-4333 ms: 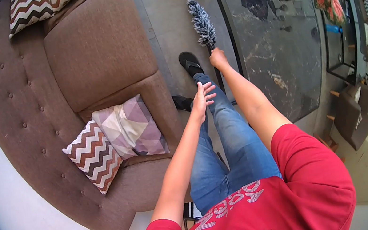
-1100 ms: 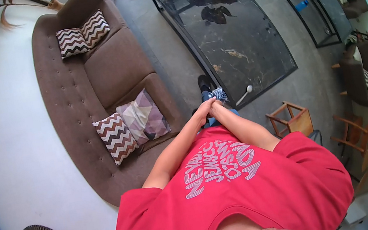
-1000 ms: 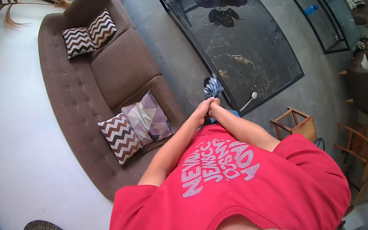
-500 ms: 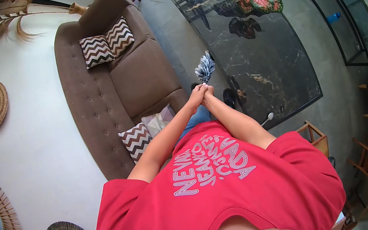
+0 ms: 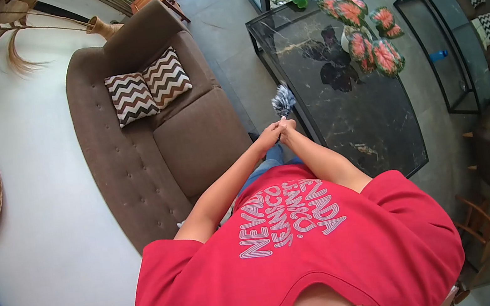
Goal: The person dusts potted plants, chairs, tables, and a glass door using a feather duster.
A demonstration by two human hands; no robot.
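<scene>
A fluffy blue-grey and white duster [image 5: 283, 100] points away from my body, in front of my waist. My left hand [image 5: 269, 136] and my right hand [image 5: 288, 127] are closed together at its base. Their fingers hide most of the handle. The duster head is near the left edge of the black marble-topped table [image 5: 374, 127], and I cannot tell whether it touches it.
To my left stands a brown sofa [image 5: 193, 145] with zigzag cushions [image 5: 167, 79]. A potted plant with pink and green leaves [image 5: 359, 50] is on the table. Farther right is a black-framed glass table [image 5: 455, 74] with a blue object [image 5: 438, 55] on it.
My view has shifted forward between sofa and table; more of the room's far end shows. Both hands stay closed at the duster's base. Its head looks shorter and rounder now.
</scene>
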